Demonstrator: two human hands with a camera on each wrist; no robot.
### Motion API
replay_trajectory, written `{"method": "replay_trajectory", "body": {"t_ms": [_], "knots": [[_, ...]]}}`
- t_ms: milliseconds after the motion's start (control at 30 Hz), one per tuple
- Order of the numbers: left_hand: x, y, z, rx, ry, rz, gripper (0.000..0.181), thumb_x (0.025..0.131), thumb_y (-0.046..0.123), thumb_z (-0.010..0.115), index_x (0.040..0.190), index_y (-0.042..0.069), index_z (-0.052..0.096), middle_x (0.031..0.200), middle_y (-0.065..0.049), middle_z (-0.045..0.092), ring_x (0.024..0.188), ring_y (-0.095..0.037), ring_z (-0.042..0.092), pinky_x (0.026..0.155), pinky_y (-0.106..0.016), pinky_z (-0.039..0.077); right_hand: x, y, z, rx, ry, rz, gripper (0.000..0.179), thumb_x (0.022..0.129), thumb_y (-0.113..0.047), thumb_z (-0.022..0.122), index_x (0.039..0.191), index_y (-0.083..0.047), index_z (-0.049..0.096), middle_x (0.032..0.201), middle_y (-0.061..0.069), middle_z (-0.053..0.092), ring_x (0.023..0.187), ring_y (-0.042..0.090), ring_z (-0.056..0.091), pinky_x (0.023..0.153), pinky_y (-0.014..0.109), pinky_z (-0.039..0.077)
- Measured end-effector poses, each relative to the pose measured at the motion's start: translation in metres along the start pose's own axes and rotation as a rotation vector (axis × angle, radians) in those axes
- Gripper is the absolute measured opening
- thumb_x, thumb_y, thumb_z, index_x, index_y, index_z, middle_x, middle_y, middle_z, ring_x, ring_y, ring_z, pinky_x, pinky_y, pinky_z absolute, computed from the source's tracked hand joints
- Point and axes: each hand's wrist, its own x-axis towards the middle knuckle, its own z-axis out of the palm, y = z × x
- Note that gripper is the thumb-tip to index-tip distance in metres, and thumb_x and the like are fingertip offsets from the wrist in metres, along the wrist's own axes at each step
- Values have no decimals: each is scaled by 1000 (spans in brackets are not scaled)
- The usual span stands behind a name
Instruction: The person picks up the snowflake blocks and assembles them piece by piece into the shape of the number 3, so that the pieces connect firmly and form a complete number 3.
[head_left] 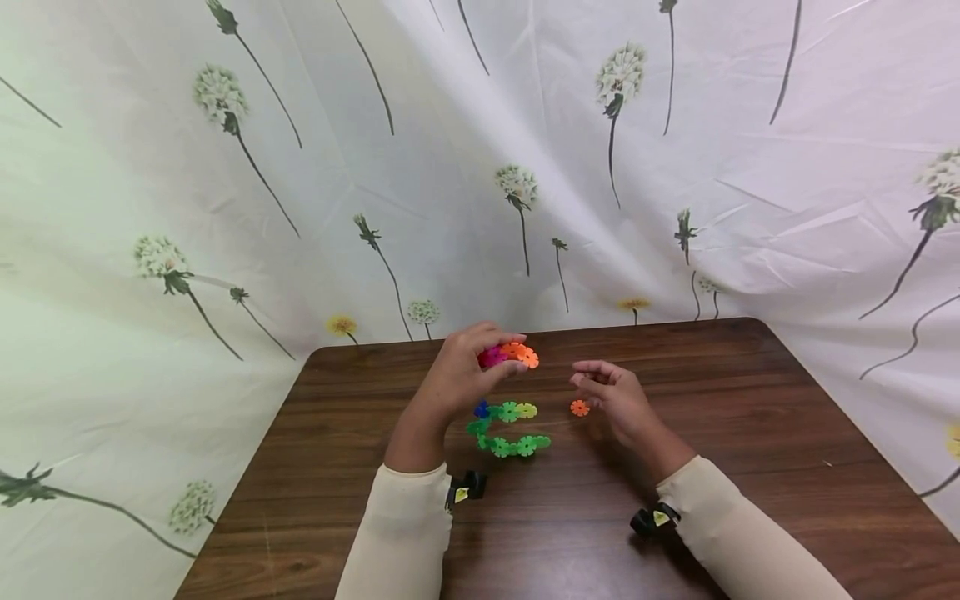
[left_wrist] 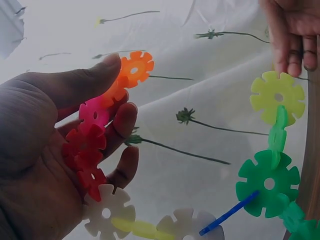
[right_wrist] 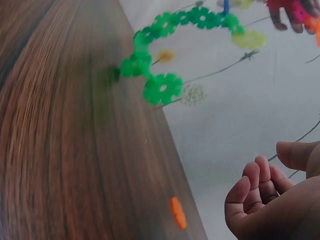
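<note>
My left hand [head_left: 468,367] pinches the orange end of a chain of interlocking flower-shaped plastic discs between thumb and fingers. In the left wrist view, orange discs [left_wrist: 135,69], a pink disc [left_wrist: 95,115] and red discs [left_wrist: 84,143] run through the hand. The chain continues below through white discs [left_wrist: 106,212] and a blue disc [left_wrist: 230,212] to green discs [left_wrist: 267,184], with a yellow disc [left_wrist: 278,97] on a side branch. My right hand [head_left: 618,400] is raised, fingers loosely bent with nothing between them. Near it is a loose orange disc [head_left: 580,407].
A dark wooden table [head_left: 337,500] with rounded far corners lies beneath the hands. Behind it hangs a pale cloth [head_left: 450,208] printed with dandelions. Each wrist wears a small black camera [head_left: 474,483].
</note>
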Motion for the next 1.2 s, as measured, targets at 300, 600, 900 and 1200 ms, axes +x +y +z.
{"method": "replay_trajectory", "body": {"t_ms": [300,600,900,1200], "knots": [[-1,1,1,-19,17,-18,38,95,14,86,132,7,78,127,-14,76,117,-30,72,99,-44,65,5,10,-4,-76,10,-12,41,107,-13,70,141,10,61,110,-1,67,95,10,63,84,28,58],[-2,-1,2,-27,21,-4,37,94,13,87,130,6,79,125,-14,77,115,-29,72,99,-44,65,11,20,-7,-137,25,-24,39,105,-11,73,138,9,64,110,1,72,94,7,67,79,29,59],[-3,0,2,-32,22,-23,36,93,13,88,128,6,80,125,-13,77,116,-29,72,98,-42,65,19,35,-9,-329,49,-50,33,101,-9,78,129,6,70,118,17,71,100,19,62,77,25,55],[-3,0,2,-27,25,-21,38,92,14,89,128,7,80,123,-12,76,114,-27,71,98,-42,66,24,44,-11,-539,48,-80,30,95,-7,84,120,5,75,115,21,72,98,26,59,77,28,49]]}}
